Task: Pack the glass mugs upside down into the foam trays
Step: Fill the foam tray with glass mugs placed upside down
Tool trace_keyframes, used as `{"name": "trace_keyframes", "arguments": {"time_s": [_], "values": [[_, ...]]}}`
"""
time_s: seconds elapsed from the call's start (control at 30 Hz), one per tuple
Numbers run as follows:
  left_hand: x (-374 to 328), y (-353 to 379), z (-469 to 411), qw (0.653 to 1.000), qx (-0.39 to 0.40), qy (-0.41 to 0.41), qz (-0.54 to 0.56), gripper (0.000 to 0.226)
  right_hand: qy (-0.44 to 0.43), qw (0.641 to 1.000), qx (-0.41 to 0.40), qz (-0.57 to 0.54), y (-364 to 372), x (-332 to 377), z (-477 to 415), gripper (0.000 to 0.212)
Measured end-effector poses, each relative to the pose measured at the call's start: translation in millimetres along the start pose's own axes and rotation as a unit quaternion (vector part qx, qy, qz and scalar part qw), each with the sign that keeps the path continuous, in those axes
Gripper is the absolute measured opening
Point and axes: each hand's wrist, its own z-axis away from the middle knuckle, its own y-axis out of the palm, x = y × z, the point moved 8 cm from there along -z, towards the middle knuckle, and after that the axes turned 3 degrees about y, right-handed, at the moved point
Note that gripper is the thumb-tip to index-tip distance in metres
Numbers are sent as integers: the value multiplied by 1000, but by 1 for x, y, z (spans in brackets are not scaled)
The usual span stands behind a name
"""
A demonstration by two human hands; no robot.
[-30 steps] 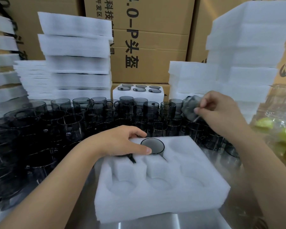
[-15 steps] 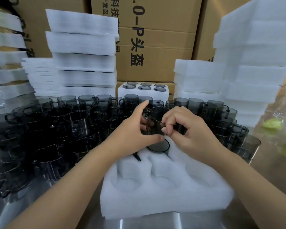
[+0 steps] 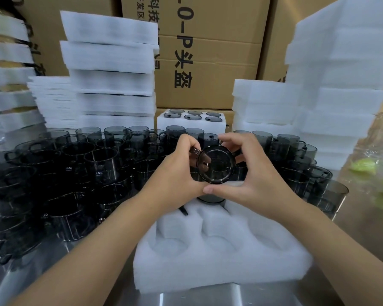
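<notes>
The left hand [image 3: 175,173] and right hand [image 3: 252,173] curl round a smoky glass mug [image 3: 216,166], fingers over its top and thumbs meeting beneath it. The mug is held above the far edge of the foam tray [image 3: 219,257], one round end facing the camera. Another mug [image 3: 210,198] sits in a far pocket (partly hidden by the thumbs). Loose mugs [image 3: 97,160] crowd the left.

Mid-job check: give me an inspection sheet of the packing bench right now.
Surface: steel bench, bare metal at near edge.
Job's things: foam tray holds one seated mug in a far pocket, near pockets empty; held mug above it; loose mugs crowd left and behind; filled tray at back.
Clutter: plastic bag of yellow-green items, right.
Grippers: left hand and right hand both grip the held mug.
Cables: nothing seen.
Surroundings: foam stacks, cardboard boxes.
</notes>
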Motion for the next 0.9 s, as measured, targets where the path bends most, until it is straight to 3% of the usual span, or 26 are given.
{"name": "trace_keyframes", "arguments": {"time_s": [0.37, 0.5, 0.7, 0.9], "values": [[-7, -5, 2, 1000, -30, -2, -4, 48, 31, 996, -62, -53, -10, -4, -1, 60], [-6, -4, 3, 999, -31, -6, 3, 43, 39, 996, -65, -46, -11, -7, -2, 59], [-11, 2, 3, 999, 5, 28, 13, 12, 63, 994, -87, -35, -13, -18, -3, 61], [-14, 9, 3, 998, 34, 55, -4, 19, 99, 991, -63, -58, -8, -31, -5, 67]]}}
